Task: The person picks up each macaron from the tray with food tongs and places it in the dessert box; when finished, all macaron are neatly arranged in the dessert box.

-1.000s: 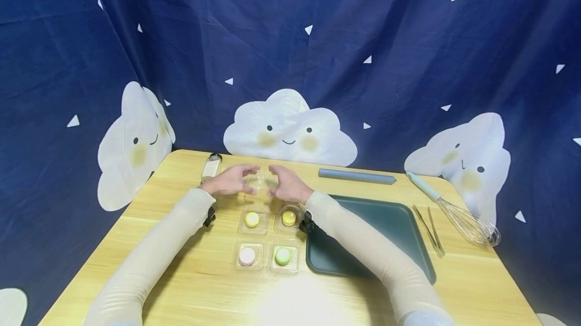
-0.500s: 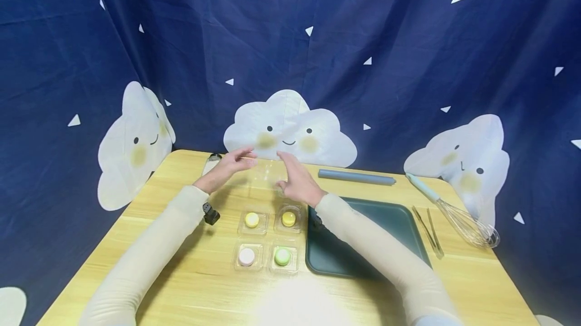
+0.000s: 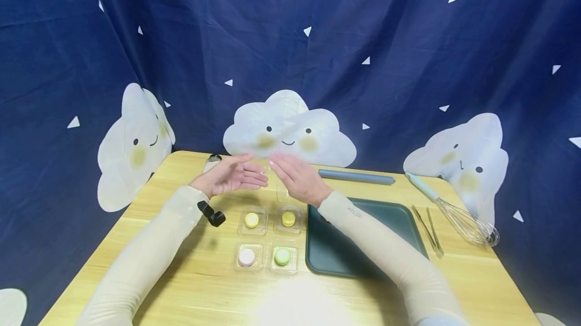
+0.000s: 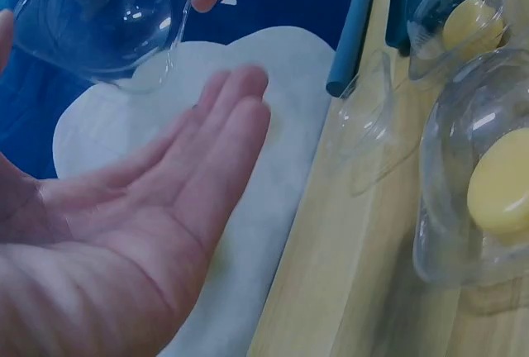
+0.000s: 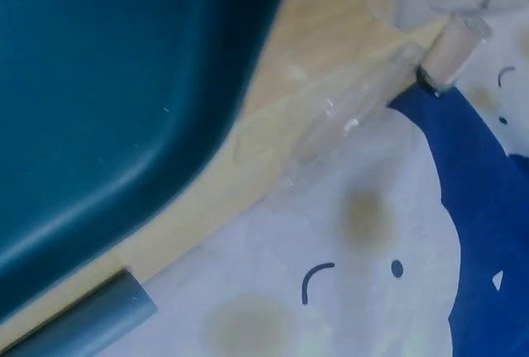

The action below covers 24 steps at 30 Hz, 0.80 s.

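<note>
My left hand (image 3: 232,175) is raised over the back of the table, palm turned inward and fingers straight. Facing it, my right hand (image 3: 300,180) pinches the edge of a clear plastic clamshell box (image 4: 103,22), which is in the air in the left wrist view. The left fingers (image 4: 190,167) lie below that box, apart from it. In front of the hands, separate clear boxes hold a yellow macaron (image 3: 251,220), a second yellow macaron (image 3: 288,219), a pale pink macaron (image 3: 246,257) and a green macaron (image 3: 282,256).
Right of the boxes lies a dark green tray (image 3: 336,250). A blue-grey rod (image 3: 356,176) lies along the back. Tongs (image 3: 428,230) and a whisk (image 3: 463,220) lie at the right. A black-capped jar (image 3: 212,161) stands behind my left hand.
Both hands have risen from the back of the table with the clear box. My left hand has turned its palm inward and its fingers have straightened. The macaron boxes have stayed put.
</note>
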Each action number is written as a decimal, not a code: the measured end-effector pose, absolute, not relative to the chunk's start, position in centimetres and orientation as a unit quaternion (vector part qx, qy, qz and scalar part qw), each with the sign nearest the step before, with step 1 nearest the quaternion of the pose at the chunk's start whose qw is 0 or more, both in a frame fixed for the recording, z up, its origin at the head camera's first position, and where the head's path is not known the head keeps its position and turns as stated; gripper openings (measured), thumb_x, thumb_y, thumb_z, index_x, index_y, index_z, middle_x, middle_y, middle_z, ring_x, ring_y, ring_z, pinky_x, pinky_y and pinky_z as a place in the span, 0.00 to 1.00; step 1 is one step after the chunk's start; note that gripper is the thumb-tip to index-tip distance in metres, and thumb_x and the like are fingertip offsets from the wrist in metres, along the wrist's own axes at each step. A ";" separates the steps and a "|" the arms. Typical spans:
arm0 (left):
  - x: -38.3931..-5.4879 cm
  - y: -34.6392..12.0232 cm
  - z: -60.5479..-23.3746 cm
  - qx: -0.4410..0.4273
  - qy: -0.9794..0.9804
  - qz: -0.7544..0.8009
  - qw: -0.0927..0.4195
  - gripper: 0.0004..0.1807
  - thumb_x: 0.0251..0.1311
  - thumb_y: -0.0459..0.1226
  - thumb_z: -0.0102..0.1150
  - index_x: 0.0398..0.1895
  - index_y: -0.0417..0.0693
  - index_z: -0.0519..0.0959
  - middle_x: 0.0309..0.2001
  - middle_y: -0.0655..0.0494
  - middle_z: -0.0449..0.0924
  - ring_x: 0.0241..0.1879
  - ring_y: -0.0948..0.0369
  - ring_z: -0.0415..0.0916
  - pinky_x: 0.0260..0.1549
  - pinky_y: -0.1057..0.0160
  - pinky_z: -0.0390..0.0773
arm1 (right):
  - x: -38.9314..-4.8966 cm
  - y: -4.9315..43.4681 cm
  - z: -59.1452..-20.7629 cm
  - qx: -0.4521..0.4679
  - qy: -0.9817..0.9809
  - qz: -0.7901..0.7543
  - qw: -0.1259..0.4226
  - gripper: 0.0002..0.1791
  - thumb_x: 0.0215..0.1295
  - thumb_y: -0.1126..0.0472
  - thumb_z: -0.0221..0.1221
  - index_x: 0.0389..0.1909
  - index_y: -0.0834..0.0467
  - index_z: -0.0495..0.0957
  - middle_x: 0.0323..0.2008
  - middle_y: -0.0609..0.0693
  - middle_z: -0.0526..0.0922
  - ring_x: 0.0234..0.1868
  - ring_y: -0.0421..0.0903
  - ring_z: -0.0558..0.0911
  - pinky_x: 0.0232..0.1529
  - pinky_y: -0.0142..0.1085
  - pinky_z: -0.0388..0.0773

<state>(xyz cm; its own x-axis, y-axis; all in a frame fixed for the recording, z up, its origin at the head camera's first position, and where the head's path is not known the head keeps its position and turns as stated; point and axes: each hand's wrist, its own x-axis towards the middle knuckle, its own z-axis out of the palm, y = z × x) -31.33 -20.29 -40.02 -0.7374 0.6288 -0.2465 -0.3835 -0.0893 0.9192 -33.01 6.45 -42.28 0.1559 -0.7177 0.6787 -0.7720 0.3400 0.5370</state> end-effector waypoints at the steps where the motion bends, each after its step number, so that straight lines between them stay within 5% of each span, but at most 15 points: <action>1: -31.3 -20.2 -40.1 0.109 0.578 0.729 0.350 0.42 0.79 0.53 0.35 0.74 0.22 0.51 0.72 0.23 0.61 0.62 0.46 0.79 0.68 0.54 0.76 | -33.0 6.4 -42.4 0.576 -0.643 0.017 0.504 0.23 0.72 0.73 0.46 0.67 0.68 0.64 0.64 0.61 0.75 0.66 0.56 0.76 0.74 0.44 0.72; 8: -31.4 -19.7 -40.2 0.119 0.580 0.724 0.354 0.40 0.75 0.50 0.48 0.71 0.20 0.58 0.55 0.36 0.83 0.55 0.47 0.84 0.60 0.55 0.83 | -32.8 6.5 -43.1 0.567 -0.644 -0.017 0.514 0.25 0.72 0.72 0.47 0.69 0.67 0.62 0.66 0.61 0.74 0.68 0.54 0.75 0.74 0.42 0.71; 18: -30.9 -19.7 -40.3 0.115 0.609 0.711 0.333 0.37 0.74 0.48 0.51 0.69 0.23 0.61 0.51 0.42 0.86 0.51 0.51 0.86 0.58 0.55 0.85 | -32.6 6.4 -43.6 0.536 -0.657 -0.028 0.529 0.28 0.68 0.70 0.48 0.69 0.64 0.64 0.67 0.58 0.75 0.68 0.52 0.76 0.72 0.41 0.74; 20: -30.9 -19.6 -40.4 0.126 0.639 0.697 0.300 0.32 0.74 0.45 0.52 0.67 0.24 0.65 0.50 0.43 0.87 0.51 0.51 0.86 0.60 0.54 0.83 | -32.4 6.3 -43.6 0.526 -0.672 -0.017 0.521 0.29 0.67 0.67 0.51 0.70 0.64 0.63 0.68 0.58 0.74 0.69 0.52 0.75 0.72 0.42 0.73; 24: -30.9 -19.5 -40.4 0.160 0.783 0.586 0.131 0.31 0.65 0.47 0.65 0.63 0.35 0.75 0.53 0.46 0.87 0.55 0.53 0.84 0.61 0.52 0.82 | -31.6 5.8 -43.0 0.521 -0.718 0.072 0.455 0.39 0.62 0.63 0.63 0.71 0.67 0.59 0.71 0.62 0.70 0.72 0.55 0.71 0.74 0.45 0.71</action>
<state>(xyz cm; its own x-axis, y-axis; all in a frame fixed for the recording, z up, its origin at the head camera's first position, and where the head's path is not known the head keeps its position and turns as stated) -30.90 -19.48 -40.38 -0.9143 0.4047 -0.0178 0.0970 0.2614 0.9603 -31.56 5.85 -42.97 -0.0428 -0.6833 0.7289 -0.8141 0.4468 0.3711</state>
